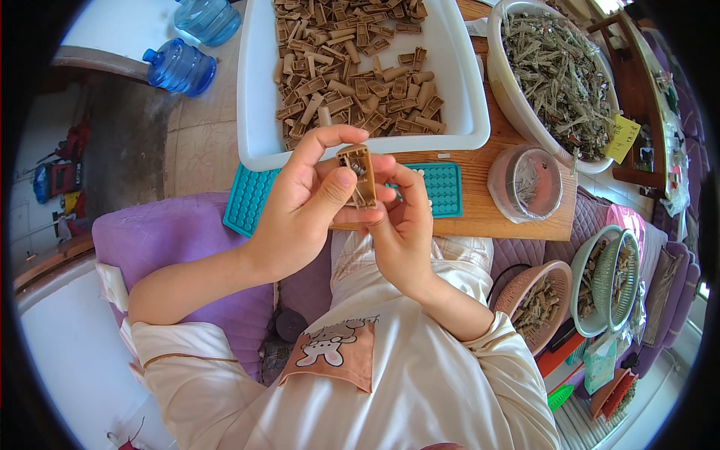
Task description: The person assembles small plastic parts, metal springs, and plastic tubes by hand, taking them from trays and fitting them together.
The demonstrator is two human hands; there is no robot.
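Observation:
Above the table's near edge I hold a small tan plastic housing point(363, 177) upright, its hollow side toward me. Something small and dark or metallic shows inside, too fine to name. My left hand point(304, 196) has its thumb across the housing's left side and its index finger curled over the top. From the right, my right hand point(401, 229) grips the lower part, fingertips against its edge. Just beyond my hands stands a white tray point(259, 90) with many loose tan housings point(352, 75) like this one. Partly hidden under my hands lies a teal mat with raised bumps point(442, 187).
At the right a white basin point(501, 90) is heaped with thin greyish parts, a yellow note point(622, 139) on its rim. Before it stands a clear round tub point(525, 184). Lower right are a pink basket point(559, 271) and green baskets point(589, 247). Blue water bottles point(180, 67) stand left.

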